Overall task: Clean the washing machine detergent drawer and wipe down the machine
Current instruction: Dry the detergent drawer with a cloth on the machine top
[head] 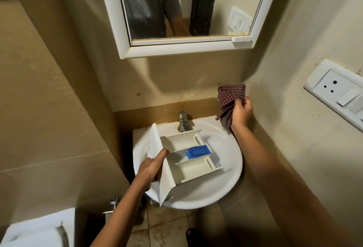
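Early to midway, by the look of it: holding the drawer [188,170] clear of the machine, over the sink [225,178], just in front of the tap [183,121], tilted with its front panel up at the left. No water seen running and no suds to be made out in the compartments, so probably not yet rinsed or wiped. Left to do, on this reading: cleaning out the compartments and around the blue insert [198,151], refitting, then wiping down the machine, nowhere in view. Gripping the front panel with the left hand [149,168], forefinger laid straight along the panel's inner face, other fingers curled behind it, mostly hidden. Clutching a bunched checked cloth [231,93] in the right hand [241,111], fingers closed round it, raised beside the wall, up and right of the sink, well apart from the drawer.
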`<control>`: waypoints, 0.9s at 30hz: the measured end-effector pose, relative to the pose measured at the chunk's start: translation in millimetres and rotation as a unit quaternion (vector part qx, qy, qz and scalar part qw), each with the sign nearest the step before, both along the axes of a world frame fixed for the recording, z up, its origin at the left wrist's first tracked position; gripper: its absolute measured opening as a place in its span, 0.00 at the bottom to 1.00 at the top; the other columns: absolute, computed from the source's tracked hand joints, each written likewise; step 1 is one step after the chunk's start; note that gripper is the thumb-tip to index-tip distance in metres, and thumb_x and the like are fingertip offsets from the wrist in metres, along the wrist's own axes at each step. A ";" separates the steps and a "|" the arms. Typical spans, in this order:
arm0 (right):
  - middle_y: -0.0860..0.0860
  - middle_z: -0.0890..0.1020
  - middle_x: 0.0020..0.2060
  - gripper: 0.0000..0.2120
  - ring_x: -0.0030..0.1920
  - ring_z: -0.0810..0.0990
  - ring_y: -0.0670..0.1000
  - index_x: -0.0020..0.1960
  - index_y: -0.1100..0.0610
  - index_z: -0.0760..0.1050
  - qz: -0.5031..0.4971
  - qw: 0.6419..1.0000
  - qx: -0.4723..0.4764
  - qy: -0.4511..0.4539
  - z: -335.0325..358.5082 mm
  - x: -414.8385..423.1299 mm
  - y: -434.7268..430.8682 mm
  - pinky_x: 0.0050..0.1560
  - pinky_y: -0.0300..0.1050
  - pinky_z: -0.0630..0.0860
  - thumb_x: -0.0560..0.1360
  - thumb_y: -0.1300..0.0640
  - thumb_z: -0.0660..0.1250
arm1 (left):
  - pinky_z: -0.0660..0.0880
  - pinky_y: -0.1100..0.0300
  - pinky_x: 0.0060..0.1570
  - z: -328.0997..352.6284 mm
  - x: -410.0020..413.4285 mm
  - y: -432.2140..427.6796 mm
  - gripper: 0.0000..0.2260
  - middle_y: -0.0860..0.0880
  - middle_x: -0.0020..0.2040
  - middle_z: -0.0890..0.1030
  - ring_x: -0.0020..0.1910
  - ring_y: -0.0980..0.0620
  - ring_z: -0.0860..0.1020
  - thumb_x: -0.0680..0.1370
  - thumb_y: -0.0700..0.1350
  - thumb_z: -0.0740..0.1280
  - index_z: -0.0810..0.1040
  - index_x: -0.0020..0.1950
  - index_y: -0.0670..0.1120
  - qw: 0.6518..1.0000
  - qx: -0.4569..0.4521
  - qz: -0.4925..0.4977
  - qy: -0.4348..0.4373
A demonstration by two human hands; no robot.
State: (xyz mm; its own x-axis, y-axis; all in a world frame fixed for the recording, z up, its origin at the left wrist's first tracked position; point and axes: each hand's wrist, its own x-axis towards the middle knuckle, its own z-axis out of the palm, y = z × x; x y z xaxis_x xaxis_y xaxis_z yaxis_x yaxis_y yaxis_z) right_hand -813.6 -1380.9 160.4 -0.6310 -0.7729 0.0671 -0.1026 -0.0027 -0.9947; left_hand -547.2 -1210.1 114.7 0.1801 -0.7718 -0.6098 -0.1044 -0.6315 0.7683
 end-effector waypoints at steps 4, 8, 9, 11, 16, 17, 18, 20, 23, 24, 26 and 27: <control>0.56 0.80 0.44 0.03 0.38 0.79 0.52 0.45 0.55 0.73 0.014 0.972 0.011 -0.236 0.3 25.1 19.9 0.29 0.37 0.74 0.75 0.60 0.62 | 0.79 0.49 0.50 0.4 17.0 23.1 0.38 0.46 0.53 0.81 0.51 0.45 0.79 0.58 0.70 0.66 0.75 0.58 0.45 0.999 0.005 0.021 0.032; 0.62 0.78 0.58 0.11 0.47 0.81 0.57 0.60 0.65 0.72 0.078 0.913 0.070 -0.393 -0.9 52.3 37.1 0.41 0.42 0.81 0.79 0.67 0.57 | 0.78 0.49 0.49 -1.8 34.4 45.5 0.37 0.45 0.53 0.81 0.52 0.44 0.79 0.58 0.67 0.69 0.76 0.59 0.44 0.996 0.006 0.065 0.064; 0.63 0.75 0.63 0.14 0.57 0.79 0.59 0.65 0.67 0.69 0.102 0.892 0.109 -0.427 1.2 58.7 43.1 0.53 0.46 0.78 0.81 0.66 0.54 | 0.79 0.49 0.50 -1.4 38.0 50.7 0.37 0.45 0.53 0.82 0.52 0.44 0.80 0.58 0.67 0.69 0.76 0.59 0.44 0.995 0.006 0.072 0.069; 0.63 0.73 0.65 0.15 0.66 0.73 0.59 0.64 0.69 0.68 0.139 0.849 0.184 -0.475 4.7 69.1 55.0 0.66 0.53 0.68 0.82 0.62 0.54 | 0.79 0.47 0.51 0.1 44.2 61.9 0.37 0.44 0.52 0.82 0.52 0.44 0.80 0.58 0.66 0.70 0.76 0.59 0.43 0.993 -0.002 0.089 0.072; 0.62 0.79 0.53 0.20 0.56 0.78 0.60 0.66 0.66 0.68 0.242 0.808 0.239 -0.482 1.9 89.7 79.7 0.60 0.56 0.73 0.77 0.61 0.66 | 0.80 0.51 0.42 3.8 51.5 99.2 0.37 0.43 0.51 0.82 0.50 0.43 0.81 0.59 0.67 0.68 0.75 0.59 0.44 0.986 -0.025 0.152 0.066; 0.62 0.80 0.50 0.20 0.52 0.79 0.59 0.66 0.66 0.70 0.262 0.804 0.242 -0.476 1.1 94.4 83.2 0.57 0.55 0.74 0.76 0.61 0.67 | 0.79 0.52 0.41 3.1 53.2 107.2 0.38 0.44 0.51 0.83 0.50 0.44 0.81 0.59 0.67 0.68 0.75 0.59 0.44 0.984 -0.029 0.166 0.063; 0.61 0.82 0.47 0.18 0.50 0.80 0.59 0.64 0.65 0.72 0.287 0.795 0.250 -0.472 1.3 100.2 87.7 0.55 0.54 0.75 0.76 0.60 0.67 | 0.79 0.53 0.41 2.1 54.0 117.1 0.38 0.44 0.50 0.83 0.50 0.44 0.82 0.59 0.68 0.68 0.76 0.59 0.44 0.981 -0.033 0.183 0.060; 0.60 0.84 0.44 0.15 0.47 0.82 0.58 0.58 0.64 0.75 0.343 0.767 0.264 -0.473 3.0 110.9 99.1 0.49 0.54 0.78 0.75 0.58 0.68 | 0.80 0.51 0.45 -1.7 55.0 137.2 0.37 0.45 0.51 0.84 0.50 0.45 0.82 0.59 0.69 0.67 0.77 0.59 0.45 0.973 -0.035 0.219 0.059; 0.57 0.85 0.42 0.10 0.41 0.85 0.55 0.52 0.62 0.77 0.426 0.743 0.289 -0.428 -0.5 129.4 112.4 0.39 0.50 0.82 0.74 0.57 0.68 | 0.80 0.50 0.49 -3.8 51.9 173.2 0.34 0.46 0.50 0.84 0.49 0.46 0.83 0.61 0.67 0.67 0.78 0.57 0.45 0.958 -0.036 0.279 0.059; 0.56 0.85 0.41 0.08 0.40 0.85 0.54 0.51 0.61 0.77 0.447 0.738 0.300 -0.407 -2.5 136.8 117.7 0.38 0.50 0.82 0.75 0.58 0.68 | 0.80 0.49 0.50 -3.1 49.6 185.4 0.32 0.46 0.49 0.85 0.49 0.45 0.83 0.63 0.67 0.67 0.79 0.57 0.45 0.951 -0.039 0.301 0.058; 0.55 0.85 0.39 0.05 0.39 0.85 0.53 0.50 0.60 0.77 0.484 0.725 0.318 -0.372 -5.5 156.2 131.1 0.38 0.50 0.83 0.75 0.60 0.67 | 0.80 0.50 0.49 -3.9 45.6 211.0 0.28 0.45 0.48 0.84 0.48 0.44 0.83 0.67 0.64 0.67 0.78 0.56 0.44 0.933 -0.047 0.351 0.061; 0.55 0.85 0.39 0.04 0.39 0.85 0.53 0.50 0.60 0.77 0.499 0.718 0.321 -0.364 -7.0 165.7 137.5 0.39 0.50 0.83 0.76 0.61 0.67 | 0.79 0.51 0.47 -2.3 43.6 222.0 0.25 0.44 0.48 0.84 0.47 0.44 0.82 0.70 0.63 0.67 0.78 0.55 0.43 0.925 -0.053 0.371 0.064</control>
